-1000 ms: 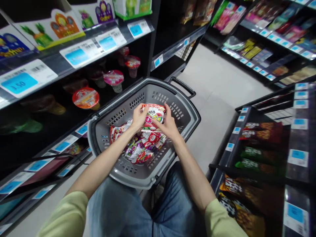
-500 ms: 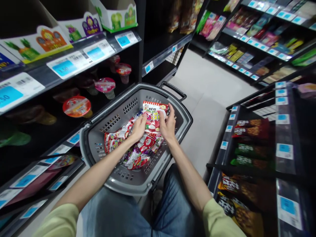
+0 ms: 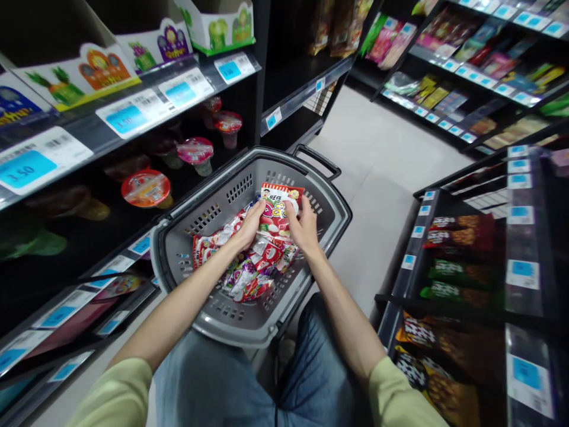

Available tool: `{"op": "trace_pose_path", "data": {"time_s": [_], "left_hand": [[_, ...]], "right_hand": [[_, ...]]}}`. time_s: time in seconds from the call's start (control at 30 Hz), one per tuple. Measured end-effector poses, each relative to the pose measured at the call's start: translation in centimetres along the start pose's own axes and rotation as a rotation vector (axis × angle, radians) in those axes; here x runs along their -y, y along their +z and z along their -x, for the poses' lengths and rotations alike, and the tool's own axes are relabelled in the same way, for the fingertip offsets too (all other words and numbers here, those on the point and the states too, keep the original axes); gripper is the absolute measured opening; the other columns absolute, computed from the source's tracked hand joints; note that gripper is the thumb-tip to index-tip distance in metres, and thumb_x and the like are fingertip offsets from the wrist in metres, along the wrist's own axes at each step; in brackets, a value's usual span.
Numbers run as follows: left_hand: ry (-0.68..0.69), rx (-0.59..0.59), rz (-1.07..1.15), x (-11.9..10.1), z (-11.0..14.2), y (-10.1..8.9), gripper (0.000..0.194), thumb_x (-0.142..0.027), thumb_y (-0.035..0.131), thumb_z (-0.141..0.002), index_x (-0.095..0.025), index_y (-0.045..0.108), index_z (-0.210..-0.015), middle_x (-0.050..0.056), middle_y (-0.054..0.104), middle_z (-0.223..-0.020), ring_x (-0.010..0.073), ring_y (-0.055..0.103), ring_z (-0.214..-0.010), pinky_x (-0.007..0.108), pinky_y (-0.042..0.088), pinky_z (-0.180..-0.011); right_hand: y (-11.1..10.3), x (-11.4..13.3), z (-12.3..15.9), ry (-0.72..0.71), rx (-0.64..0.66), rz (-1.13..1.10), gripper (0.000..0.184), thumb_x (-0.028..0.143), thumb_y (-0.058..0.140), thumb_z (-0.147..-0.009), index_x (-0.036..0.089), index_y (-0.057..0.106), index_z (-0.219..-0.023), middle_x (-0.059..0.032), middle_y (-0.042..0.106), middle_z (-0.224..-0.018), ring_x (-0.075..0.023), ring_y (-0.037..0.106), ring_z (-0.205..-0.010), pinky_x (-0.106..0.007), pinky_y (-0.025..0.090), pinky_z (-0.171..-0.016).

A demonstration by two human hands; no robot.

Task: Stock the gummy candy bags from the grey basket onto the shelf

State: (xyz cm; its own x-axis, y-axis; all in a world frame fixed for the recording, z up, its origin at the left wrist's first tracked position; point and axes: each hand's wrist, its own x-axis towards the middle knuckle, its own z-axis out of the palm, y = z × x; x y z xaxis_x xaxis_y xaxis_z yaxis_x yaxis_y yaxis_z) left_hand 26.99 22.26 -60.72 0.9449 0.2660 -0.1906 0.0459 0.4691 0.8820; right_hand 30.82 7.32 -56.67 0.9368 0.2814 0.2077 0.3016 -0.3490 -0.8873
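Observation:
A grey plastic shopping basket [image 3: 213, 317] rests on my lap and holds several red and white snack packets [image 3: 249, 270]. My left hand [image 3: 248, 228] and my right hand [image 3: 302, 224] both grip one red and white candy packet [image 3: 275, 209], held upright over the pile near the basket's far wall. The left fingers pinch its left edge. On the right edge the other hand's fingers curl round it.
Black store shelves with blue price tags stand on both sides. Jelly cups [image 3: 146, 188] sit on the left shelf, close to the basket's rim. Dark snack bags [image 3: 457, 232] fill the right shelf. A pale floor aisle [image 3: 391, 154] runs ahead, and the basket's handle [image 3: 317, 160] points away.
Both hands have lowered the candy packet a little toward the pile in the basket. The view has shifted slightly; the basket stays on my lap.

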Motion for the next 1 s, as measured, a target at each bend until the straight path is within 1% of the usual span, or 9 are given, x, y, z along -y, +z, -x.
{"op": "trace_pose_path", "data": {"time_s": [0.07, 0.13, 0.23, 0.4, 0.53, 0.63, 0.77, 0.9, 1.0], "left_hand": [[0.041, -0.013, 0.028, -0.4, 0.0, 0.1, 0.043, -0.054, 0.066, -0.087, -0.020, 0.070, -0.113, 0.008, 0.073, -0.121, 0.0255, 0.068, -0.112, 0.043, 0.048, -0.107], [0.048, -0.021, 0.064, -0.7, 0.1, 0.2, 0.040, -0.051, 0.067, -0.087, -0.019, 0.070, -0.110, 0.008, 0.073, -0.119, 0.0259, 0.067, -0.113, 0.044, 0.048, -0.107], [0.019, -0.017, 0.112, -1.0, 0.2, 0.5, 0.037, -0.049, 0.068, -0.087, -0.017, 0.072, -0.105, 0.008, 0.075, -0.116, 0.0265, 0.066, -0.115, 0.044, 0.048, -0.109], [-0.015, -0.038, 0.104, -1.4, 0.6, 0.9, 0.041, -0.056, 0.064, -0.087, -0.017, 0.072, -0.096, 0.009, 0.077, -0.108, 0.0252, 0.069, -0.111, 0.042, 0.050, -0.107], [-0.021, -0.042, 0.072, -1.4, 0.6, 0.9, 0.046, -0.060, 0.062, -0.086, -0.017, 0.072, -0.096, 0.009, 0.078, -0.101, 0.0236, 0.071, -0.104, 0.039, 0.054, -0.099], [-0.015, -0.028, 0.036, -1.2, 0.4, 0.6, 0.049, -0.063, 0.061, -0.086, -0.017, 0.072, -0.098, 0.009, 0.078, -0.093, 0.0238, 0.072, -0.101, 0.039, 0.054, -0.099], [-0.008, -0.041, 0.011, -1.1, 0.4, 0.5, 0.052, -0.065, 0.060, -0.086, -0.017, 0.072, -0.100, 0.009, 0.077, -0.086, 0.0245, 0.073, -0.097, 0.039, 0.054, -0.099], [-0.015, -0.062, 0.004, -1.3, 0.5, 0.7, 0.053, -0.067, 0.060, -0.085, -0.017, 0.072, -0.098, 0.009, 0.077, -0.087, 0.0240, 0.073, -0.093, 0.039, 0.056, -0.095], [-0.025, -0.063, 0.014, -1.4, 0.5, 0.9, 0.052, -0.067, 0.062, -0.084, -0.016, 0.070, -0.095, 0.008, 0.077, -0.088, 0.0229, 0.073, -0.089, 0.039, 0.057, -0.092]], "right_hand": [[-0.1, 0.1, 0.0, -0.018, 0.011, 0.067, 0.042, 0.058, 0.047, -0.098, 0.020, 0.065, -0.091, -0.0020, 0.068, -0.074, -0.0154, 0.060, -0.063, -0.027, 0.040, -0.059], [-0.2, 0.3, 0.0, -0.048, 0.007, 0.085, 0.046, 0.056, 0.045, -0.099, 0.019, 0.061, -0.076, -0.0005, 0.063, -0.066, -0.0132, 0.056, -0.059, -0.026, 0.035, -0.056], [-0.3, 0.8, 0.1, -0.099, -0.018, 0.029, 0.044, 0.051, 0.045, -0.100, 0.019, 0.061, -0.077, 0.0001, 0.064, -0.068, -0.0114, 0.056, -0.059, -0.024, 0.036, -0.056], [-0.3, 1.2, 0.3, -0.154, -0.018, -0.011, 0.043, 0.049, 0.046, -0.101, 0.019, 0.060, -0.073, 0.0010, 0.061, -0.063, -0.0098, 0.052, -0.055, -0.023, 0.036, -0.052], [-0.3, 1.1, 0.3, -0.171, -0.009, 0.003, 0.042, 0.050, 0.045, -0.101, 0.019, 0.066, -0.080, 0.0006, 0.062, -0.064, -0.0104, 0.052, -0.055, -0.024, 0.038, -0.053], [-0.3, 1.0, 0.3, -0.173, -0.004, 0.014, 0.043, 0.050, 0.044, -0.101, 0.020, 0.068, -0.084, 0.0003, 0.061, -0.064, -0.0105, 0.052, -0.055, -0.024, 0.038, -0.053], [-0.3, 1.1, 0.3, -0.175, -0.009, 0.015, 0.045, 0.051, 0.044, -0.101, 0.019, 0.065, -0.078, 0.0006, 0.059, -0.062, -0.0100, 0.050, -0.054, -0.024, 0.036, -0.052], [-0.3, 1.2, 0.3, -0.171, -0.014, 0.017, 0.048, 0.052, 0.045, -0.100, 0.018, 0.060, -0.069, 0.0021, 0.052, -0.056, -0.0095, 0.044, -0.052, -0.024, 0.033, -0.050], [-0.3, 1.2, 0.3, -0.179, -0.013, 0.006, 0.047, 0.051, 0.046, -0.100, 0.019, 0.056, -0.067, 0.0026, 0.051, -0.056, -0.0092, 0.044, -0.052, -0.024, 0.032, -0.051]]}}
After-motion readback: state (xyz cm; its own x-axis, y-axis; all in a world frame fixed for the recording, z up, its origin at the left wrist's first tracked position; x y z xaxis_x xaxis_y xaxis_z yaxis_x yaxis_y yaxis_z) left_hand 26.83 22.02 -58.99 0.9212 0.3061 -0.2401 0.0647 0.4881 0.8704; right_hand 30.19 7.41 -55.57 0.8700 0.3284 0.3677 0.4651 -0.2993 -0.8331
